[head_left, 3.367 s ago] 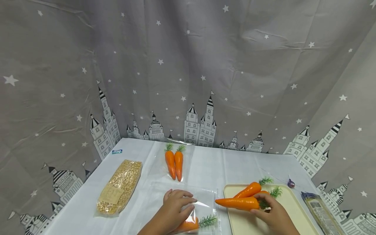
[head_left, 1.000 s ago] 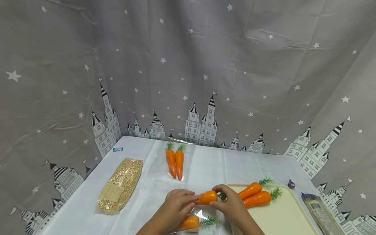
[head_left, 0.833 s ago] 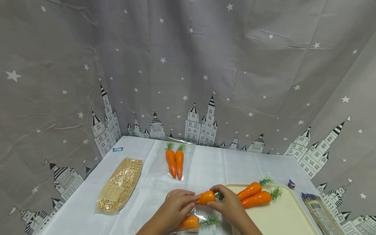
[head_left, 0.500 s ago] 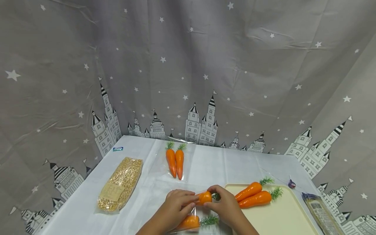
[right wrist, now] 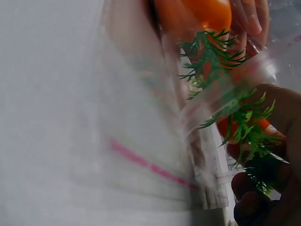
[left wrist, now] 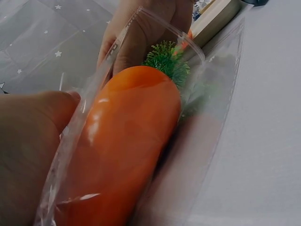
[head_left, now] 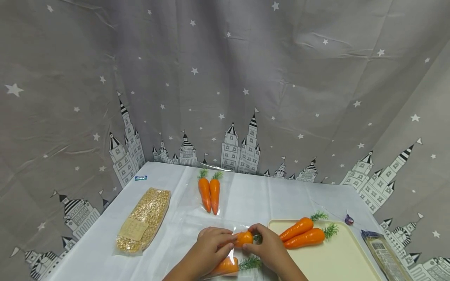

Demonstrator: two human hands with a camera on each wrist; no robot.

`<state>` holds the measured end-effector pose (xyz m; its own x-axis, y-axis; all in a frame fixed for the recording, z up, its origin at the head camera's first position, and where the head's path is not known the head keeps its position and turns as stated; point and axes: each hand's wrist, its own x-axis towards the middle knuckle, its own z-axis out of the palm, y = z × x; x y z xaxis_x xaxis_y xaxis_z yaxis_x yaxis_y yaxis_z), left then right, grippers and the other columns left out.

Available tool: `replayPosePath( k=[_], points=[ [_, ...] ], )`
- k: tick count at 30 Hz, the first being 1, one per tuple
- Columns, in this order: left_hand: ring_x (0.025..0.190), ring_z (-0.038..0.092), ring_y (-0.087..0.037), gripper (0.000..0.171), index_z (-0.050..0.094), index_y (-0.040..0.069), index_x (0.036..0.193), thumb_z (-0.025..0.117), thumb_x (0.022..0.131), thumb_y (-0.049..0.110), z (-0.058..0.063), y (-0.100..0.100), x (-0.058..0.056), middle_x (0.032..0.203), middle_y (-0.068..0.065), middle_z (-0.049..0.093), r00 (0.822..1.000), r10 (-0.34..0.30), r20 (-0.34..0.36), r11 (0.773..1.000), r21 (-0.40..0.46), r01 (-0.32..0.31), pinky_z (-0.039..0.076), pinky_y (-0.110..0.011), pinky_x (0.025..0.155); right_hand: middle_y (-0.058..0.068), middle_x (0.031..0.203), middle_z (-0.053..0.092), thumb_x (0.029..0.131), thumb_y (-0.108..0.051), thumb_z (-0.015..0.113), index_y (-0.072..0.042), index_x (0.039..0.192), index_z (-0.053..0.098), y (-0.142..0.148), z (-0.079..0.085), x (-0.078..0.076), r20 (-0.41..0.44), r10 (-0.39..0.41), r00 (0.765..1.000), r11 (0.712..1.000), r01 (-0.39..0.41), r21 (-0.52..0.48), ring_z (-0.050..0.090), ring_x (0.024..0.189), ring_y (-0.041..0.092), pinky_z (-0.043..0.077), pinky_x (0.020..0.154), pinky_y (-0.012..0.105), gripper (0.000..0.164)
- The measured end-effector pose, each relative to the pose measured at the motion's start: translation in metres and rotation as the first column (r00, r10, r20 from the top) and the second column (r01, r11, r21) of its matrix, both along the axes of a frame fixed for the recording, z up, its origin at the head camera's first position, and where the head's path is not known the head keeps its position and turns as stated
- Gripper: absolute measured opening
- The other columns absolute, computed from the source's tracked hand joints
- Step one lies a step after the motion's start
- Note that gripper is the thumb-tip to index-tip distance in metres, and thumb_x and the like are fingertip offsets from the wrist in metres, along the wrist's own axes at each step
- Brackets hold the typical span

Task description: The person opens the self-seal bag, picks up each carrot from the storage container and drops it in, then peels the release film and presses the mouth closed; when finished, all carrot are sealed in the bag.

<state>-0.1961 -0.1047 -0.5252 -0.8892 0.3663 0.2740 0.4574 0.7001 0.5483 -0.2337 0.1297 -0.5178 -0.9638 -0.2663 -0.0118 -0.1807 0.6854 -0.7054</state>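
My right hand (head_left: 268, 246) pinches a carrot (head_left: 245, 239) by its thick leafy end between thumb and fingers. The carrot's tip points left, at the mouth of a clear plastic bag (left wrist: 218, 101). My left hand (head_left: 211, 244) holds up the bag's film, its thumb beside the raised edge in the left wrist view. Another carrot (head_left: 227, 266) lies in the bag, closer to me, with its green leaves (head_left: 250, 263) to the right. The left hand and forearm hide the tip ends of both carrots.
Two carrots (head_left: 305, 238) lie on a cream tray (head_left: 337, 261) at right. Behind the hands, a clear bag holds two carrots (head_left: 209, 195). A pack of yellow grains (head_left: 144, 220) is at left; a long packet (head_left: 384, 251) and purple-wrapped lollipop (head_left: 349, 219) are at far right.
The right hand has brought a carrot leftward from the tray to the bag and kept sliding it further left. The left hand has stayed almost still.
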Motion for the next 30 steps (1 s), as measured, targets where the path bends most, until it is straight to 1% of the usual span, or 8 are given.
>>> replayPosePath(
  k=[5, 8, 12, 18, 21, 25, 28, 30],
  points=[
    [0.124, 0.062, -0.014, 0.027, 0.075, 0.034, 0.128, 0.063, 0.104, 0.039, 0.002, 0.001, 0.001, 0.129, 0.014, 0.07, 1.0, 0.01, 0.018, 1.0, -0.024, -0.009, 0.038, -0.062, 0.111, -0.007, 0.108, 0.072, 0.079, -0.043, 0.091, -0.023, 0.107, 0.071, 0.0, -0.001, 0.0, 0.002, 0.018, 1.0, 0.999, -0.018, 0.037, 0.064, 0.104, 0.015, 0.053, 0.098, 0.056, 0.041],
    [0.124, 0.062, -0.014, 0.029, 0.074, 0.034, 0.129, 0.063, 0.104, 0.041, 0.003, 0.001, 0.001, 0.128, 0.016, 0.07, 0.998, 0.013, 0.056, 0.999, -0.031, -0.011, 0.037, -0.062, 0.112, -0.006, 0.109, 0.072, 0.079, -0.042, 0.091, -0.022, 0.107, 0.071, 0.002, -0.002, 0.0, 0.008, 0.028, 1.0, 0.999, -0.028, 0.04, 0.064, 0.104, 0.016, 0.053, 0.098, 0.057, 0.04],
    [0.122, 0.062, -0.014, 0.03, 0.073, 0.036, 0.131, 0.062, 0.104, 0.043, 0.004, 0.0, 0.001, 0.125, 0.018, 0.07, 0.995, 0.015, 0.096, 0.999, -0.032, -0.012, 0.037, -0.062, 0.112, -0.006, 0.113, 0.073, 0.08, -0.045, 0.09, -0.023, 0.111, 0.071, 0.005, -0.002, 0.0, 0.016, 0.036, 0.999, 0.998, -0.037, 0.05, 0.064, 0.105, 0.016, 0.054, 0.099, 0.056, 0.043],
    [0.121, 0.062, -0.013, 0.032, 0.072, 0.036, 0.131, 0.066, 0.101, 0.045, 0.002, 0.0, 0.0, 0.122, 0.021, 0.07, 0.991, 0.024, 0.132, 0.999, -0.041, -0.019, 0.038, -0.06, 0.11, 0.0, 0.124, 0.071, 0.083, -0.044, 0.088, -0.02, 0.12, 0.071, 0.013, 0.002, -0.002, 0.061, 0.031, 0.998, 0.999, -0.032, 0.011, 0.064, 0.094, 0.013, 0.059, 0.088, 0.048, 0.048],
    [0.122, 0.062, -0.013, 0.034, 0.072, 0.035, 0.131, 0.071, 0.098, 0.044, 0.0, 0.0, -0.001, 0.123, 0.022, 0.07, 0.989, 0.033, 0.145, 0.998, -0.052, -0.025, 0.039, -0.059, 0.11, 0.004, 0.128, 0.069, 0.083, -0.044, 0.088, -0.018, 0.123, 0.07, 0.018, 0.004, -0.004, 0.062, 0.006, 0.998, 1.0, -0.005, -0.013, 0.063, 0.093, 0.014, 0.059, 0.087, 0.048, 0.051],
    [0.12, 0.064, -0.013, 0.036, 0.072, 0.034, 0.13, 0.075, 0.095, 0.042, -0.001, 0.002, -0.002, 0.123, 0.021, 0.071, 0.989, 0.064, 0.137, 0.996, -0.064, -0.056, 0.044, -0.055, 0.105, 0.007, 0.127, 0.067, 0.084, -0.042, 0.087, -0.014, 0.122, 0.07, 0.025, 0.006, -0.006, 0.072, -0.052, 0.996, 0.997, 0.056, -0.051, 0.064, 0.091, 0.016, 0.061, 0.081, 0.043, 0.05],
    [0.116, 0.066, -0.014, 0.038, 0.073, 0.029, 0.129, 0.077, 0.093, 0.041, -0.001, 0.003, -0.002, 0.122, 0.015, 0.073, 0.986, 0.095, 0.137, 0.994, -0.075, -0.085, 0.049, -0.053, 0.102, 0.008, 0.124, 0.067, 0.086, -0.037, 0.087, -0.013, 0.119, 0.071, 0.03, 0.009, -0.006, 0.085, -0.096, 0.992, 0.991, 0.103, -0.084, 0.065, 0.087, 0.017, 0.06, 0.073, 0.036, 0.044],
    [0.114, 0.067, -0.016, 0.04, 0.073, 0.025, 0.129, 0.078, 0.092, 0.04, -0.001, 0.002, -0.003, 0.122, 0.01, 0.073, 0.985, 0.115, 0.13, 0.991, -0.083, -0.105, 0.052, -0.051, 0.101, 0.007, 0.118, 0.066, 0.087, -0.033, 0.086, -0.012, 0.117, 0.071, 0.033, 0.011, -0.005, 0.075, -0.123, 0.99, 0.986, 0.13, -0.1, 0.063, 0.086, 0.017, 0.058, 0.071, 0.033, 0.04]
  ],
)
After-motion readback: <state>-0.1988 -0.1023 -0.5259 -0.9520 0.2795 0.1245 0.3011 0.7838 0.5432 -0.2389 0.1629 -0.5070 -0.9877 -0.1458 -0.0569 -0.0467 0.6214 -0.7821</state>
